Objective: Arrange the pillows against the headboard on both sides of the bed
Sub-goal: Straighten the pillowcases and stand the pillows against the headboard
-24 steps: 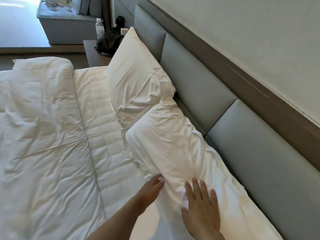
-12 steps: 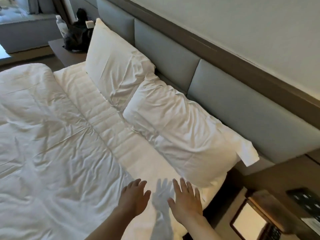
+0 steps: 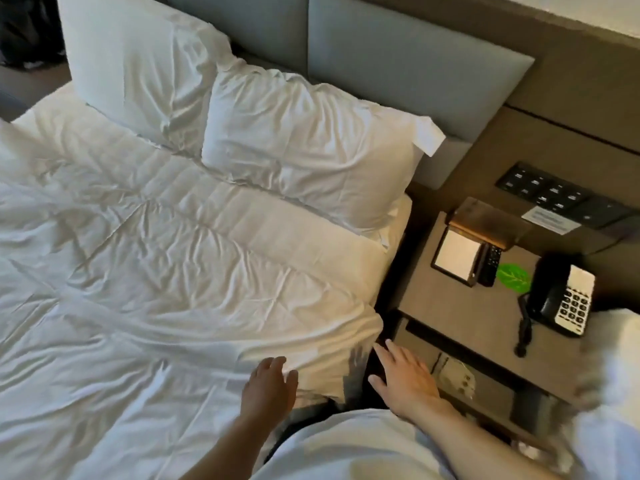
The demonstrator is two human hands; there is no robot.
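Two white pillows lean side by side against the grey padded headboard (image 3: 408, 67). The near pillow (image 3: 304, 143) lies lower, at the bed's right edge; the far pillow (image 3: 138, 60) stands more upright to its left. My left hand (image 3: 268, 389) hovers open over the white duvet (image 3: 138, 271) near the bed's front right corner. My right hand (image 3: 405, 379) is open with fingers spread, just off the bed's edge above the gap beside the nightstand. Neither hand touches a pillow.
A wooden nightstand (image 3: 460, 317) stands right of the bed with a black telephone (image 3: 561, 299), a notepad holder (image 3: 457, 256), a remote and a green leaf card (image 3: 512, 277). A switch panel (image 3: 547, 190) sits on the wall board. Another white bed's edge (image 3: 616, 393) shows at far right.
Both hands have come off the near pillow and drawn back toward the bed's front right corner. My view has swung right and down, bringing the nightstand into sight.
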